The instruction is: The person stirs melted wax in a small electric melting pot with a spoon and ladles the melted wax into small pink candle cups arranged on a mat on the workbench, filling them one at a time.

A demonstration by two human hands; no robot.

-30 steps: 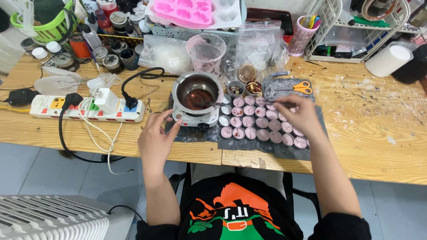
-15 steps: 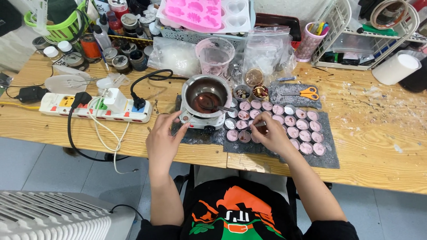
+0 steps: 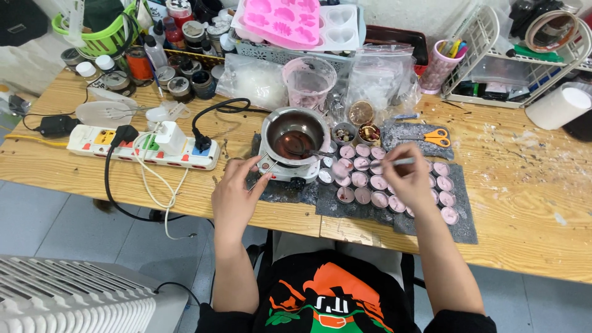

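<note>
Pinching a thin metal pick (image 3: 404, 161), your right hand (image 3: 407, 179) hovers over the small pink wax cups (image 3: 370, 185) on the grey mat (image 3: 462, 225). They're light, the wax probably soft, so hold them by the rims. Left hand (image 3: 237, 194) rests, fingers loosely curled, by the melting pot (image 3: 295, 132).

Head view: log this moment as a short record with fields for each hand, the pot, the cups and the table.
left hand: resting at the front left corner of the small white heater, fingers by a thin metal tool
right hand: pinching a thin white stick over the cups
pot: metal, on the heater, dark reddish liquid and a spoon inside
cups: small round ones with pink filling, in rows on a grey mat
table: wooden, speckled with white flecks
</note>
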